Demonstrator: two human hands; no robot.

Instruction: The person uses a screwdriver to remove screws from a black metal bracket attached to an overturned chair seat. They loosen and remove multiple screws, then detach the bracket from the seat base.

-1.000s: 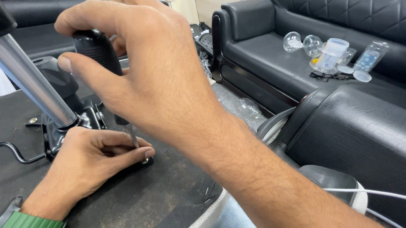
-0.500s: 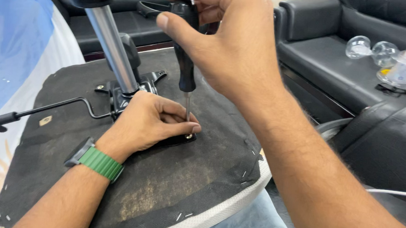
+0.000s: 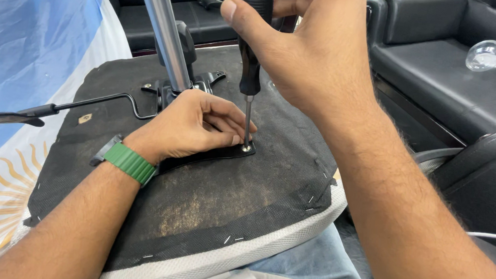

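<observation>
- A black leather sofa fills the 1 to 3 o'clock side, its seat smooth, its arm padded and rounded.
- Clear plastic containers lie on that seat near the 2 o'clock edge.
- A second black sofa runs along 12 o'clock, with a dark wooden strip under its seat.
- Another black leather piece sits at 4 o'clock; a thin white cable crosses it.
- A blue and white cloth with yellow rays covers 9 o'clock.
- Light is soft and even, with dull shine on the leather.
</observation>
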